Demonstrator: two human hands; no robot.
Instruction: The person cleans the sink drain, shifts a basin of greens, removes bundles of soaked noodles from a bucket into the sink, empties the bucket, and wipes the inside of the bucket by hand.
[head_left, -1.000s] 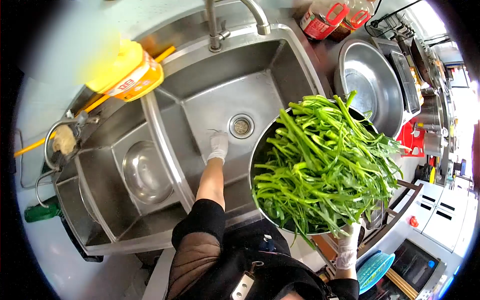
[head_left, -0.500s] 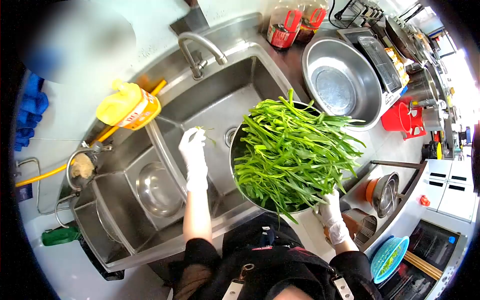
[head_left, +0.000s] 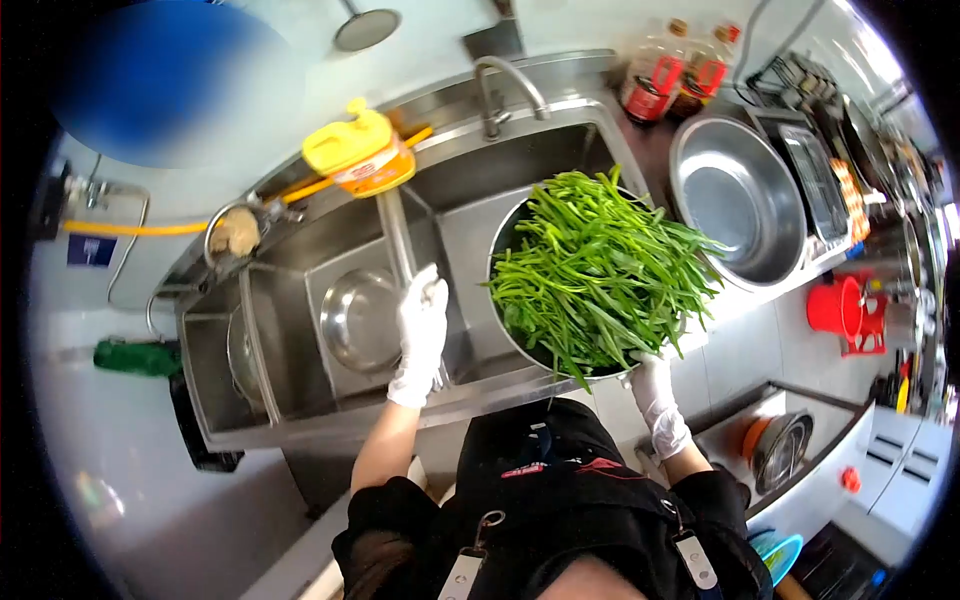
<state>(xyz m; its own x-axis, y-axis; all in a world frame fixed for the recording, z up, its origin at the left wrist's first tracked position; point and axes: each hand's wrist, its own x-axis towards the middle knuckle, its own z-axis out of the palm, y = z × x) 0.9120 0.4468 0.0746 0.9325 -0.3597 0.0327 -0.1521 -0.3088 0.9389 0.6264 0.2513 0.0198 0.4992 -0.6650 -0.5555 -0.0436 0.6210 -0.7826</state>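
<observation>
A heap of long green leafy vegetables (head_left: 605, 270) fills a metal basin (head_left: 497, 240) at the right end of the sink (head_left: 470, 215). My right hand (head_left: 655, 385), in a white glove, grips the basin's near right rim, with its fingertips partly hidden under the leaves. My left hand (head_left: 424, 325), also gloved, is above the sink divider (head_left: 396, 238), apart from the basin. Its fingers are curled together, and whatever they hold, if anything, cannot be made out. A shiny metal bowl (head_left: 362, 320) lies in the sink compartment to its left.
A yellow jug (head_left: 360, 155) stands behind the divider, left of the faucet (head_left: 510, 90). On the right counter are an empty steel basin (head_left: 738, 205) and bottles with red labels (head_left: 655, 85). A red bucket (head_left: 834, 307) is farther right, with a lower shelf (head_left: 725, 435) nearer me.
The view has turned and shifted. My left hand's fingers have curled inward, and the small green sprig at its fingertips no longer shows. My right hand remains at the basin's rim.
</observation>
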